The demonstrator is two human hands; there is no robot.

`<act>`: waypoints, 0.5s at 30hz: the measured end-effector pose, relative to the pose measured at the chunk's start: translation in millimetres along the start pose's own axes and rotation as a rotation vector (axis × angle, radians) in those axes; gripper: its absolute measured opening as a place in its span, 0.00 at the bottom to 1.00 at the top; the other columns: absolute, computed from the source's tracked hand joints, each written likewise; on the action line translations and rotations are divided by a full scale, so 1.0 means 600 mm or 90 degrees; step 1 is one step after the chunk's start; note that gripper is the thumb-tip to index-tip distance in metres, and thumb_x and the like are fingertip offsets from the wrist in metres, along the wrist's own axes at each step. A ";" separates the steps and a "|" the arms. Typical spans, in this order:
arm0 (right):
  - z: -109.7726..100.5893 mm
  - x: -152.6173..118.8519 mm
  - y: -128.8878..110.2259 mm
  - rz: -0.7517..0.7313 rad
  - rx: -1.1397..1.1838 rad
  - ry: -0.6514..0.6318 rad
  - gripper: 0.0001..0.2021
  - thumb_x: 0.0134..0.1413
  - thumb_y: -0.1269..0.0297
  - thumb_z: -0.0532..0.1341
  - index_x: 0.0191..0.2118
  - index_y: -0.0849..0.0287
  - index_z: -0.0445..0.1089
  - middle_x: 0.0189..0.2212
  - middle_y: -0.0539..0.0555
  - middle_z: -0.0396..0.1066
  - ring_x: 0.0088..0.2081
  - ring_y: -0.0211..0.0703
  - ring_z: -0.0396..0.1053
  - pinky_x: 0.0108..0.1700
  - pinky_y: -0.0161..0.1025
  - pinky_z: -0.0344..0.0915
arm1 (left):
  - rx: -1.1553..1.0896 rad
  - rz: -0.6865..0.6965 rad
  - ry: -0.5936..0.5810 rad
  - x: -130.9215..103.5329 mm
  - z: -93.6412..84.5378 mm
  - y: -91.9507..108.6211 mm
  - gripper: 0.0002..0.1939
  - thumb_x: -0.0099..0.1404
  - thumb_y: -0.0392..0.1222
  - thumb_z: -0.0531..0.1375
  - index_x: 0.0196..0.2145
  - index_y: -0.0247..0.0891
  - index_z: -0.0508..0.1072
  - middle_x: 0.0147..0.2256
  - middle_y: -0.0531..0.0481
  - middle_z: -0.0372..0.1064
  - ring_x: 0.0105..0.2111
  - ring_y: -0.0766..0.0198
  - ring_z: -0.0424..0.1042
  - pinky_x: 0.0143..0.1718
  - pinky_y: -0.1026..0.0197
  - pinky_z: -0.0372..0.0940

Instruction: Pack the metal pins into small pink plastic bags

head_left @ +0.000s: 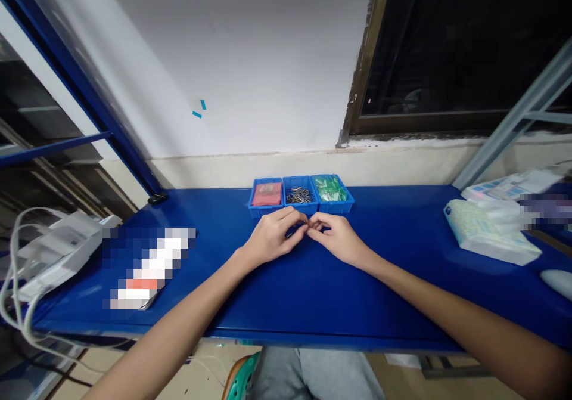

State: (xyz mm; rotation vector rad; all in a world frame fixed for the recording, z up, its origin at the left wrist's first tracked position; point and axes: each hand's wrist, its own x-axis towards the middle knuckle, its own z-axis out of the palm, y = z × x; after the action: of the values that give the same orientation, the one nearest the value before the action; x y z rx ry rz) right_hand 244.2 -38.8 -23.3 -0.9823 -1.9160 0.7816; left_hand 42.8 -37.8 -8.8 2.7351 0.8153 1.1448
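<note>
My left hand [273,236] and my right hand [338,237] meet above the blue table, just in front of the blue bins. Thumb and fingers of both are pinched together, fingertips almost touching. Something small and dark shows between the fingertips, too small to name. Behind the hands, the middle bin [297,182] contains many small metal pieces that look like screws [298,195]. On its left, a bin [252,211] holds a flat red packet [267,194]. The right bin [350,200] has green and clear plastic bags [330,188] in it.
A blue table [313,304] runs along a white wall. At left are a power strip with white cables [67,251] and a blurred-out flat object [156,269]. A tissue pack [491,233] lies at right, near a white rounded object [556,282] on the edge.
</note>
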 end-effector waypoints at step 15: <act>-0.015 0.008 -0.011 0.077 0.186 0.009 0.14 0.54 0.53 0.65 0.32 0.59 0.69 0.24 0.48 0.66 0.24 0.35 0.63 0.22 0.31 0.59 | 0.042 0.003 0.011 0.001 0.004 -0.007 0.06 0.70 0.38 0.54 0.40 0.37 0.70 0.36 0.47 0.71 0.36 0.61 0.70 0.40 0.57 0.65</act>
State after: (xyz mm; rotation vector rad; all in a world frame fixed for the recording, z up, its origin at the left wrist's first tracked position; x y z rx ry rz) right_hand 248.1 -36.4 -11.9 -0.9240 -1.6827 1.0869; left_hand 42.5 -33.6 -11.2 2.7854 0.8633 1.1648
